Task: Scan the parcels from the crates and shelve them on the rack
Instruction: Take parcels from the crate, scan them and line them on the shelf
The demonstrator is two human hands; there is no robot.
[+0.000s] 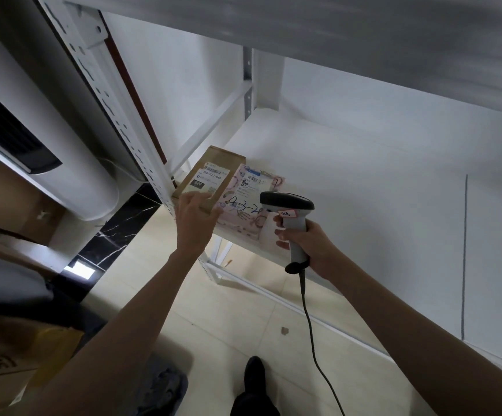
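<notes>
A brown cardboard parcel (213, 169) with a white label lies at the left front corner of the white rack shelf (363, 181). Beside it on the right lies a pink patterned parcel (243, 211) marked "4-3-2" in blue. My left hand (195, 217) rests on the near edge of the brown parcel, fingers spread over its label and thumb under the edge. My right hand (306, 241) grips the handle of a grey barcode scanner (288, 217), its black head just above the pink parcel's near right corner. The scanner's cable hangs down toward the floor.
The rack's perforated white upright (117, 115) rises left of the parcels, with another shelf (363, 34) overhead. A white appliance (48, 139) stands to the left. Brown paper parcels (18, 355) lie at lower left. A pencil line (464, 259) crosses the shelf at the right. Beige floor tiles are below.
</notes>
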